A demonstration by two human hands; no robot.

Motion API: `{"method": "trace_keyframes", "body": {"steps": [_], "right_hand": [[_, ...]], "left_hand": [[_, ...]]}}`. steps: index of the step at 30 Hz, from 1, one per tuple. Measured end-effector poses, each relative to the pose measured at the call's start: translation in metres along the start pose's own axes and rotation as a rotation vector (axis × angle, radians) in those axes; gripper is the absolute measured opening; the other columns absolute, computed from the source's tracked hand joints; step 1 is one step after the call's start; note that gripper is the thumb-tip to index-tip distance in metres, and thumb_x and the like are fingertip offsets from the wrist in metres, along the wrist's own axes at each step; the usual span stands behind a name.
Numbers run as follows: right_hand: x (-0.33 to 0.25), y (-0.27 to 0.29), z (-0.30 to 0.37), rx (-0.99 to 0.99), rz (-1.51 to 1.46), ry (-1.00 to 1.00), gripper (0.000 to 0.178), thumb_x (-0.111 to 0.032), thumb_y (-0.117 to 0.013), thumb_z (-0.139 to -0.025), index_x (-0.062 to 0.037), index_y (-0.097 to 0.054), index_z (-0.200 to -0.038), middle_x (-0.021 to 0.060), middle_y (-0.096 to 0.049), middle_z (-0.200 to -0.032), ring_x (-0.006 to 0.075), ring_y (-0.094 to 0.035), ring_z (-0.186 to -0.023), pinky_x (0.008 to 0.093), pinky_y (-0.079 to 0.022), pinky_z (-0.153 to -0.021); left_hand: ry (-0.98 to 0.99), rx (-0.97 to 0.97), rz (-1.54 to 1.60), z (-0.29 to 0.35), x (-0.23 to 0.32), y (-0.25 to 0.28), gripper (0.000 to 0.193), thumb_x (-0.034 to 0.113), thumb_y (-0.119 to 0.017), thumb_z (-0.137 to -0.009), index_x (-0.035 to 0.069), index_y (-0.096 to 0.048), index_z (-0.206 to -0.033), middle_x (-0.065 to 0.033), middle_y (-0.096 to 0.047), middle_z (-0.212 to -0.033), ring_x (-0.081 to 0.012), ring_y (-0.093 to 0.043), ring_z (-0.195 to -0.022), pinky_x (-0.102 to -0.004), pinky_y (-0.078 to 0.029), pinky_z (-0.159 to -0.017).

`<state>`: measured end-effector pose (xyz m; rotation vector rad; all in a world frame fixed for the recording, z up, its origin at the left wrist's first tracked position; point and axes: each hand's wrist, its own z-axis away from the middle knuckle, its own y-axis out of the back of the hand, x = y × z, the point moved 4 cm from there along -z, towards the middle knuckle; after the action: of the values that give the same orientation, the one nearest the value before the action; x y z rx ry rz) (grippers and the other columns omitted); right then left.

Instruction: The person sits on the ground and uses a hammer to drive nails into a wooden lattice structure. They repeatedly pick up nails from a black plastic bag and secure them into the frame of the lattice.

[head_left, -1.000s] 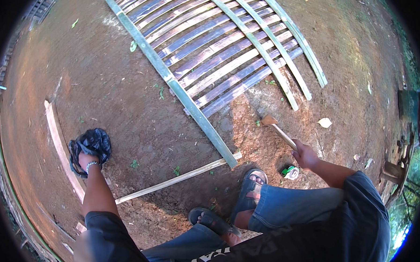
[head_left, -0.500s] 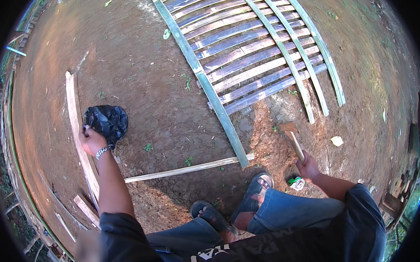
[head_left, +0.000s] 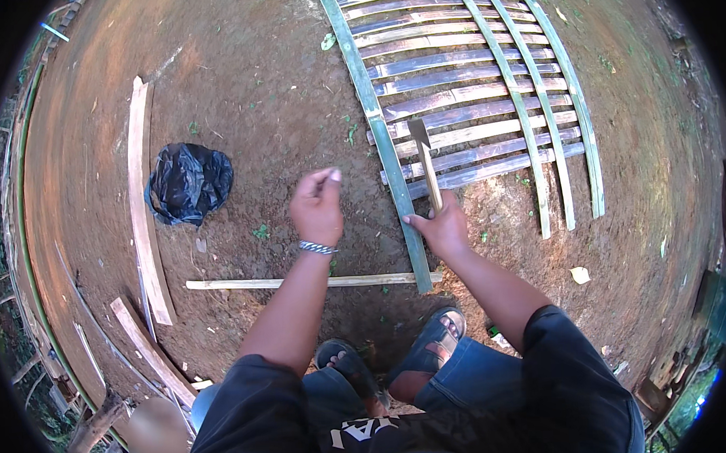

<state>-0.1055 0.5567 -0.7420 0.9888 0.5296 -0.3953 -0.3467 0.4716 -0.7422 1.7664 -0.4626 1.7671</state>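
Note:
My right hand (head_left: 446, 227) grips the wooden handle of a hatchet (head_left: 429, 168), its dark metal head pointing away from me. It is just over the near end of a long green bamboo strip (head_left: 389, 156). To its left, my left hand (head_left: 317, 211) is raised above the soil with thumb and fingers pinched together. Whatever they may hold is too small to make out. A crumpled black plastic bag (head_left: 189, 184) lies on the ground farther left, apart from both hands. A thin pale strip (head_left: 365, 281) runs crosswise beneath the near end of the bamboo strip.
A lattice of bamboo slats (head_left: 475, 112) covers the ground ahead. Pale wooden boards (head_left: 141, 196) lie at left, with a shorter board (head_left: 151, 349) nearer. My sandalled feet (head_left: 427, 349) stand close to the crosswise strip. A tape measure (head_left: 497, 334) is partly hidden by my right arm.
My left hand has left the black bag and moved right, fingers pinched. My right hand has brought the hatchet left and forward, over the green bamboo strip.

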Motion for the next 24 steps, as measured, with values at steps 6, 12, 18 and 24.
{"method": "trace_keyframes", "body": {"steps": [6, 12, 18, 24], "right_hand": [[-0.004, -0.007, 0.001, 0.052, 0.025, -0.141, 0.072, -0.035, -0.097, -0.065, 0.0017, -0.056, -0.111, 0.019, -0.07, -0.085, 0.0371, -0.071, -0.082, 0.0468, -0.056, -0.078], [-0.005, -0.011, 0.001, 0.004, 0.058, -0.282, 0.077, -0.039, -0.096, -0.068, 0.0015, -0.053, -0.118, 0.0257, -0.071, -0.105, 0.0414, -0.07, -0.101, 0.0481, -0.056, -0.088], [-0.008, -0.002, 0.002, -0.076, 0.127, -0.38, 0.081, -0.047, -0.09, -0.075, -0.0009, -0.049, -0.127, 0.0244, -0.07, -0.116, 0.0385, -0.07, -0.108, 0.0474, -0.056, -0.093], [-0.015, 0.001, -0.001, -0.157, 0.141, -0.404, 0.083, -0.049, -0.088, -0.077, -0.0027, -0.046, -0.131, 0.0232, -0.069, -0.12, 0.0362, -0.068, -0.114, 0.046, -0.055, -0.096]], "left_hand": [[0.051, -0.16, -0.203, 0.014, -0.023, -0.046, 0.01, 0.009, -0.076, -0.091, 0.001, -0.073, -0.095, -0.0083, -0.075, -0.098, -0.0177, -0.072, -0.091, -0.0304, -0.055, -0.085], [-0.249, -0.125, -0.452, 0.004, -0.022, -0.064, 0.01, 0.006, -0.077, -0.082, 0.006, -0.075, -0.092, -0.0125, -0.074, -0.111, -0.0323, -0.07, -0.102, -0.0412, -0.054, -0.093], [-0.204, -0.152, -0.607, -0.004, -0.017, -0.088, 0.009, 0.016, -0.078, -0.084, 0.012, -0.076, -0.091, -0.006, -0.075, -0.114, -0.0283, -0.066, -0.114, -0.044, -0.045, -0.101], [-0.252, -0.15, -0.658, -0.002, -0.036, -0.091, 0.01, 0.016, -0.077, -0.083, 0.019, -0.074, -0.091, 0.0001, -0.074, -0.122, -0.0252, -0.062, -0.113, -0.0457, -0.038, -0.105]]}}
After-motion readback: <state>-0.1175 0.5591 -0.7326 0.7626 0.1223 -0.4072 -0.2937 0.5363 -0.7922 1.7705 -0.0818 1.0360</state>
